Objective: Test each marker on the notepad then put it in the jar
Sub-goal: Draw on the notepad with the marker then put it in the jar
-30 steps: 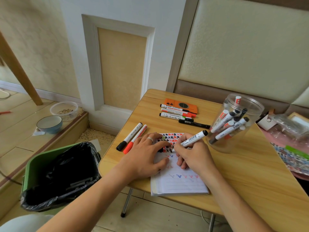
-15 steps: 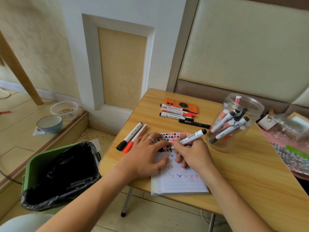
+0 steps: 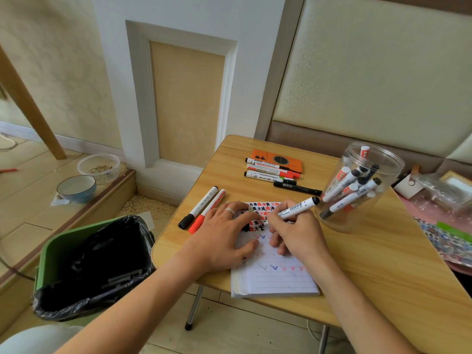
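left hand [image 3: 224,238] flat on notepad [image 3: 275,279] | right hand [image 3: 296,231] grips barcoded marker [image 3: 297,207] | labels unreadable

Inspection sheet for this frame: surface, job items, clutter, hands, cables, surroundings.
Surface: wooden table.
Job's things: notepad near the front edge; clear jar holding markers; two loose markers left of the pad; four markers by the orange case.
Clutter: packets at the right.
Hands: left hand flat on the pad; right hand grips a marker, tip hidden.
Cables: nothing seen on the table.
Surroundings: green bin, two bowls on the floor.
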The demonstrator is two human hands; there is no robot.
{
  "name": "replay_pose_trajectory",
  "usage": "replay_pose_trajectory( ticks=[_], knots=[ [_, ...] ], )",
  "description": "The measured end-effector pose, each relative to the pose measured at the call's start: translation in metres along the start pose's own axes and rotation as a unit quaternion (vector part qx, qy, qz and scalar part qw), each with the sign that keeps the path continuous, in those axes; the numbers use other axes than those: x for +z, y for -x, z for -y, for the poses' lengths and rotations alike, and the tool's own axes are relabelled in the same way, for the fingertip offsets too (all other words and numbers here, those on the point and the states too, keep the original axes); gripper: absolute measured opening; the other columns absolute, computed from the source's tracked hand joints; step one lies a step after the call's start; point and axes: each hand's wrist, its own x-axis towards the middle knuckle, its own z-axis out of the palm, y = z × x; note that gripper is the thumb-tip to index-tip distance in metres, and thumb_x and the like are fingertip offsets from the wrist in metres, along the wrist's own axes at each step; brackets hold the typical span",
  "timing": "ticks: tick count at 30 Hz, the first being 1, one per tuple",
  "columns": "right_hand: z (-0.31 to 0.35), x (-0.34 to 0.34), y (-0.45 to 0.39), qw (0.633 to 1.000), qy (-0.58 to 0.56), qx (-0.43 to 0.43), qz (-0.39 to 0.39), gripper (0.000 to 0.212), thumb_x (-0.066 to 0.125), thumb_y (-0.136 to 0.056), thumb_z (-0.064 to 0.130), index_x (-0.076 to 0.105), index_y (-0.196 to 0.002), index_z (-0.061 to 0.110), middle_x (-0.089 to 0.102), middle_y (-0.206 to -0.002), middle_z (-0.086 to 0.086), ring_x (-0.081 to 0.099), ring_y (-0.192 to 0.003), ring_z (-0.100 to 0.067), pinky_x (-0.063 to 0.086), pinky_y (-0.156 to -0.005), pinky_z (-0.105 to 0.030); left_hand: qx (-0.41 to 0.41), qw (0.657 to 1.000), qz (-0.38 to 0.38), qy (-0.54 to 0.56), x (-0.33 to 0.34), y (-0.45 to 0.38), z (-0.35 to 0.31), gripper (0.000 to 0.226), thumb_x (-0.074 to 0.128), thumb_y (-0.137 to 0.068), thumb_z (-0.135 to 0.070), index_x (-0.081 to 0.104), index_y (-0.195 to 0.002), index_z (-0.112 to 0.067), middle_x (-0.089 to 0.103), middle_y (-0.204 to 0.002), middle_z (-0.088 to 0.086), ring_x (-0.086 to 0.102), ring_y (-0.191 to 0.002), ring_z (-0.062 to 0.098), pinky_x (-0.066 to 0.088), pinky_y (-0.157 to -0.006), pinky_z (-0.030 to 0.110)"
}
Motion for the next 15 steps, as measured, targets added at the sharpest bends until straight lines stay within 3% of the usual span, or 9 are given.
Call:
replay_pose_trajectory(
  ticks=[4, 9, 15],
  knots=[
    [0.0008, -0.0001, 0.0010, 1.000, 0.005, 0.004, 0.014, 0.013, 0.068, -0.095, 0.022, 0.063, -0.084, 0.016, 0.069, -0.061, -0.013, 0.059, -0.043, -0.028, 0.044, -0.042, -0.026, -0.011, 0.998, -0.046, 0.031, 0.0007, 0.0015, -0.0013, 0.050, 0.042, -0.090, -0.056, 0.044, -0.132, -0.030, 0.040, -0.142, -0.008, 0.041, -0.128, 0.012, 0.037, -0.110, 0.037],
    [-0.0004, 0.0022, 0.0021, 1.000, -0.009, 0.003, 0.023, 0.017, 0.069, -0.093, 0.018, 0.063, -0.077, 0.018, 0.068, -0.061, -0.014, 0.060, -0.049, -0.033, 0.045, -0.043, -0.027, -0.028, 0.996, -0.073, 0.030, 0.0005, 0.0018, -0.0029, 0.026, 0.045, -0.085, -0.043, 0.048, -0.105, -0.027, 0.046, -0.122, -0.009, 0.047, -0.100, 0.011, 0.047, -0.089, 0.033],
    [0.0038, 0.0024, 0.0055, 0.998, -0.065, 0.015, 0.018, 0.013, 0.070, -0.095, 0.020, 0.065, -0.087, 0.012, 0.070, -0.068, -0.013, 0.061, -0.051, -0.032, 0.043, -0.041, -0.028, 0.002, 0.991, -0.129, 0.018, -0.0001, 0.0032, -0.0022, 0.012, 0.060, -0.091, -0.029, 0.057, -0.103, -0.026, 0.049, -0.115, -0.008, 0.047, -0.102, 0.012, 0.045, -0.091, 0.029]
  ],
)
